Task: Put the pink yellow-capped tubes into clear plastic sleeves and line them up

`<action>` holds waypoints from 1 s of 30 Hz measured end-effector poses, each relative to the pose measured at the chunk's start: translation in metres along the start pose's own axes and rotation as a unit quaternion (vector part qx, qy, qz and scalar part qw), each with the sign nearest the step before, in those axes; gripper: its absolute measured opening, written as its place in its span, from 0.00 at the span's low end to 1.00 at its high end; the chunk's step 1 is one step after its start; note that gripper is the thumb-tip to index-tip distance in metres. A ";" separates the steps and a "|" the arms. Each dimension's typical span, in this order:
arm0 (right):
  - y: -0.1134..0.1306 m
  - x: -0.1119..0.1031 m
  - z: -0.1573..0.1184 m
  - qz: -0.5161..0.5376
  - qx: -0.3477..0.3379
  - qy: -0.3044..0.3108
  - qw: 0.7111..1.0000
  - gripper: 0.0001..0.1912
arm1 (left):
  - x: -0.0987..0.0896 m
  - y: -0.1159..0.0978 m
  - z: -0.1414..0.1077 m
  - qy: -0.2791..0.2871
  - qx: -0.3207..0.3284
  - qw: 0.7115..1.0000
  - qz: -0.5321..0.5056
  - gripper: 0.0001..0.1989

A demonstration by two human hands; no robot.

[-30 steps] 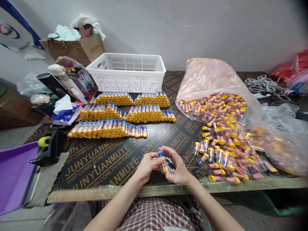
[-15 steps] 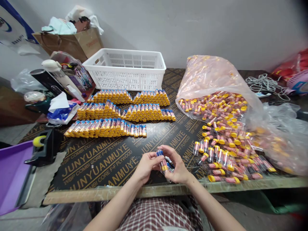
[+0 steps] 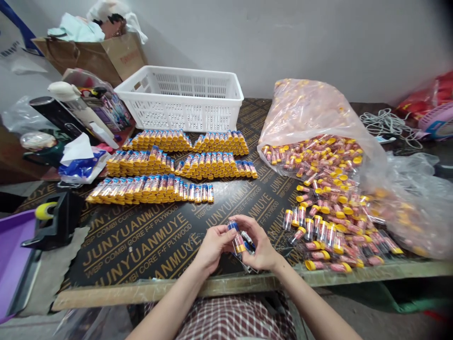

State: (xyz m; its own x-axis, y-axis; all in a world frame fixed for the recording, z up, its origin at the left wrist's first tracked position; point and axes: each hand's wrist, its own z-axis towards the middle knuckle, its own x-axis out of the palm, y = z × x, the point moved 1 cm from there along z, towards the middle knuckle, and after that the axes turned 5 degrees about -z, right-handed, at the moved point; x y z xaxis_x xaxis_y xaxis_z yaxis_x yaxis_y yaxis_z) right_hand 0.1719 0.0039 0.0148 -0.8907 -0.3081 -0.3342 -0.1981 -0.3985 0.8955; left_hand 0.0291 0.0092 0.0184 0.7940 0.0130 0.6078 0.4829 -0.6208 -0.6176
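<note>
Between my hands near the table's front edge is a small clear tube [image 3: 237, 238] with a blue top and a yellow lower end. My left hand [image 3: 214, 246] pinches it from the left. My right hand [image 3: 260, 245] curls round its other side, with more small blue-and-white pieces partly hidden in the palm. Beyond my hands, blue-and-yellow tubes [image 3: 208, 165] lie stacked in rows. To the right, a loose pile of yellow-capped tubes [image 3: 331, 233] spreads out of a clear plastic bag [image 3: 304, 108].
A white basket [image 3: 184, 111] stands at the back. On the left are a black tape dispenser [image 3: 58, 226], a purple tray [image 3: 16, 255], bottles [image 3: 71, 101] and a tissue pack [image 3: 81, 165]. White cable [image 3: 389, 125] lies coiled at the back right.
The view has shifted slightly, moving the left-side objects further left. My hands stay around the tube, which stands slightly more upright.
</note>
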 end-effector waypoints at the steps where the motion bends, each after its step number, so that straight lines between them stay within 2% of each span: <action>1: 0.000 -0.001 0.000 -0.006 -0.002 0.001 1.000 0.42 | 0.000 0.000 0.001 0.003 0.001 1.000 0.005 0.19; 4: -0.004 -0.014 0.010 -0.062 -0.018 0.011 0.998 0.42 | -0.003 0.000 0.005 0.010 0.014 0.999 0.048 0.22; 6: -0.014 -0.035 0.029 -0.120 -0.036 -0.007 0.992 0.40 | -0.008 0.003 0.009 -0.018 0.051 0.988 0.147 0.25; 7: -0.021 -0.049 0.042 -0.149 -0.041 -0.031 0.988 0.40 | -0.010 0.005 0.010 -0.043 0.077 0.969 0.229 0.26; 8: -0.031 -0.064 0.057 -0.171 -0.047 -0.060 0.982 0.39 | -0.013 0.009 0.011 -0.070 0.103 0.938 0.323 0.25; 10: -0.053 -0.095 0.090 -0.218 -0.030 -0.102 0.970 0.41 | -0.017 0.018 0.013 -0.107 0.136 0.847 0.503 0.21; 11: -0.064 -0.108 0.107 -0.243 -0.014 -0.103 0.965 0.41 | -0.018 0.024 0.013 -0.111 0.139 0.804 0.567 0.19; 12: -0.075 -0.120 0.122 -0.252 -0.009 -0.101 0.962 0.40 | -0.019 0.030 0.013 -0.112 0.138 0.771 0.611 0.17; 14: -0.094 -0.135 0.147 -0.267 -0.001 -0.095 0.959 0.39 | -0.020 0.039 0.013 -0.110 0.140 0.736 0.653 0.12; 16: -0.107 -0.141 0.162 -0.280 0.005 -0.087 0.956 0.39 | -0.022 0.045 0.014 -0.112 0.142 0.733 0.656 0.07; 19: -0.118 -0.139 0.172 -0.305 0.021 -0.062 0.950 0.40 | -0.023 0.045 0.016 -0.115 0.139 0.752 0.634 0.02; 23: -0.115 -0.137 0.170 -0.353 0.049 -0.019 0.934 0.42 | -0.025 0.040 0.017 -0.110 0.142 0.759 0.626 0.05; 27: -0.098 -0.154 0.146 -0.428 0.115 -0.005 0.896 0.42 | -0.028 0.039 0.016 -0.090 0.158 0.766 0.616 0.08; 30: -0.084 -0.169 0.105 -0.489 0.212 0.013 0.846 0.33 | -0.032 0.040 0.016 -0.094 0.160 0.789 0.586 0.05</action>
State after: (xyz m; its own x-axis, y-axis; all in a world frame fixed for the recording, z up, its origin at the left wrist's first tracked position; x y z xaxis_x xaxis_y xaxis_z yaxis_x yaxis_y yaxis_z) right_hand 0.2959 0.1798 0.0270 -0.2077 -0.0320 -0.9777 -0.9690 -0.1297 0.2101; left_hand 0.0289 -0.0034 -0.0341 0.7907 -0.2883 -0.5401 -0.5787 -0.0640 -0.8130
